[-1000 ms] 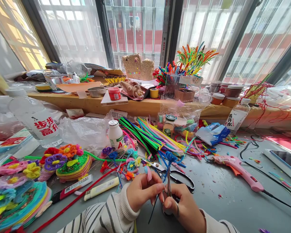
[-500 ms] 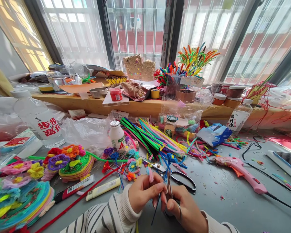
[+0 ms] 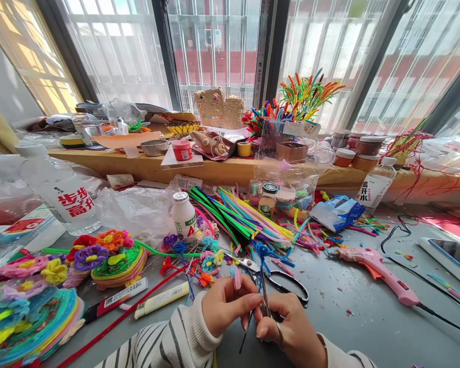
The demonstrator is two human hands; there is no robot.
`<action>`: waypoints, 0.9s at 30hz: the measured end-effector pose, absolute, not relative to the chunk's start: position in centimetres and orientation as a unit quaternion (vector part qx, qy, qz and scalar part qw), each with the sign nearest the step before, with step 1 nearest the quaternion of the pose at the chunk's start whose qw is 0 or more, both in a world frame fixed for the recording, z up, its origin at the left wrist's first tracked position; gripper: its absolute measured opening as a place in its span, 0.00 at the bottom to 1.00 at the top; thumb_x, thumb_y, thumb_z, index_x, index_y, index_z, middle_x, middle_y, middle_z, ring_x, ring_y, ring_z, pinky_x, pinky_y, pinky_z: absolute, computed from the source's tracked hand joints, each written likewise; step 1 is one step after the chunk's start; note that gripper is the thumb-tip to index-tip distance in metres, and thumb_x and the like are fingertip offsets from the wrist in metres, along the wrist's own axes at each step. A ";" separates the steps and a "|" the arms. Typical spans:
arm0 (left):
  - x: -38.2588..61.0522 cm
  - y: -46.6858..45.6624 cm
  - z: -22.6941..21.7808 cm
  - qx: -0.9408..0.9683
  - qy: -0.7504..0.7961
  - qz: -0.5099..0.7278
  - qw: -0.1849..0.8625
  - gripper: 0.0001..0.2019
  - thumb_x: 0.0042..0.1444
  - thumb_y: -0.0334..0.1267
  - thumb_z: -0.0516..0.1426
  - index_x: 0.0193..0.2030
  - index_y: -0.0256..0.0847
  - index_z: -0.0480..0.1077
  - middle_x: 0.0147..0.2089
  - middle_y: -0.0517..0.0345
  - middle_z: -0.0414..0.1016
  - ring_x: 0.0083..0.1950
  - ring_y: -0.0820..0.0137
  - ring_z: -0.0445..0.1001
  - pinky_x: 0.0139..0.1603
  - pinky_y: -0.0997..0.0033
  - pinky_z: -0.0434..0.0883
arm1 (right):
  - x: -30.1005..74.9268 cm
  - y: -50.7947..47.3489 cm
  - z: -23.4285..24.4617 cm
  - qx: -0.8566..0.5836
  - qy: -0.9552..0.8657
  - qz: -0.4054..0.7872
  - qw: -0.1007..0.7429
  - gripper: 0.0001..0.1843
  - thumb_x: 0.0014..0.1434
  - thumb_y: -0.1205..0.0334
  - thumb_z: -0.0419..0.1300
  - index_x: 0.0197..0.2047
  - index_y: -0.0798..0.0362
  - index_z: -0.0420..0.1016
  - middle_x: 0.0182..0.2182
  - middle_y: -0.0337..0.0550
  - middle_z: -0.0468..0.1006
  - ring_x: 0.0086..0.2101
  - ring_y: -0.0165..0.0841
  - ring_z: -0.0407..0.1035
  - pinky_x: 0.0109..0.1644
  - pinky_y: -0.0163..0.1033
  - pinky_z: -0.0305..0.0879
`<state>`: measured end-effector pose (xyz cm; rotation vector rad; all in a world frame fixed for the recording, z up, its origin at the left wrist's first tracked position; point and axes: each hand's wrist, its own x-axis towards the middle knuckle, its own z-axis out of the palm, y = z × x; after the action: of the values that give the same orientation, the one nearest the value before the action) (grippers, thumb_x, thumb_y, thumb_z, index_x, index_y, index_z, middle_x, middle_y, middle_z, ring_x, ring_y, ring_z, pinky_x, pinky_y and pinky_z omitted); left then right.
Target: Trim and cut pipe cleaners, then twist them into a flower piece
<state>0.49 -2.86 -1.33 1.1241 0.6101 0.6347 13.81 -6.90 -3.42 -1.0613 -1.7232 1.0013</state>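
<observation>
1. The left hand (image 3: 230,309) is closed, thumb pressed to fingertips, pinching a thin blue stem (image 3: 244,339) whose narrow lower end slants out beneath the fingers. A small, rounded pink piece (image 3: 235,278) sits at its raised fingers.
2. The right hand (image 3: 295,327) is curled around slim metal scissors (image 3: 267,301), a finger through the loop, the hard, smooth blades pointing up next to the stem; whether they touch it, I cannot tell.
3. Just above the fingertips stands a fuzzy, looped blue flower (image 3: 262,249).
4. Behind the right hand, larger black-handled scissors (image 3: 289,286) lie flat on the smooth gray table (image 3: 329,322).
5. Left of the hands are a cream tube (image 3: 161,300), a long, fuzzy red strand (image 3: 118,322) and a round, layered green disc (image 3: 120,263) topped with fluffy flowers.
6. Farther back, straight, colorful strands (image 3: 233,214) fan out beside a glossy white bottle (image 3: 184,217).
7. Well to the right rests a pink plastic glue gun (image 3: 383,273).
</observation>
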 end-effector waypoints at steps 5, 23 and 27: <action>0.4 -2.8 -1.4 0.519 0.299 0.293 0.745 0.13 0.39 0.42 0.59 0.21 0.34 0.61 0.17 0.60 0.70 0.13 0.81 0.62 0.14 0.80 0.57 | 13.8 -6.8 -3.5 -0.454 -0.679 0.405 0.411 0.32 0.40 0.33 0.48 0.14 0.58 0.65 0.12 0.35 0.58 0.16 0.24 0.49 0.20 0.29 0.49; 0.4 -2.8 -1.0 0.525 0.316 0.307 0.728 0.13 0.35 0.41 0.61 0.21 0.34 0.62 0.16 0.62 0.68 0.18 0.80 0.63 0.17 0.80 0.57 | 13.9 -6.9 -4.1 -0.490 -0.681 0.348 0.420 0.32 0.40 0.32 0.47 0.11 0.56 0.56 0.11 0.34 0.50 0.17 0.24 0.44 0.17 0.30 0.42; 0.4 -2.8 -1.0 0.517 0.304 0.313 0.736 0.14 0.36 0.42 0.60 0.21 0.34 0.62 0.16 0.61 0.69 0.17 0.80 0.63 0.17 0.80 0.58 | 13.9 -6.9 -4.0 -0.484 -0.678 0.362 0.419 0.32 0.40 0.33 0.47 0.11 0.56 0.55 0.11 0.34 0.52 0.17 0.24 0.45 0.18 0.30 0.43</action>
<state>0.38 -2.78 -1.01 1.1367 0.6684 0.6873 13.86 -6.89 -3.98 -1.2140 -1.6993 0.9088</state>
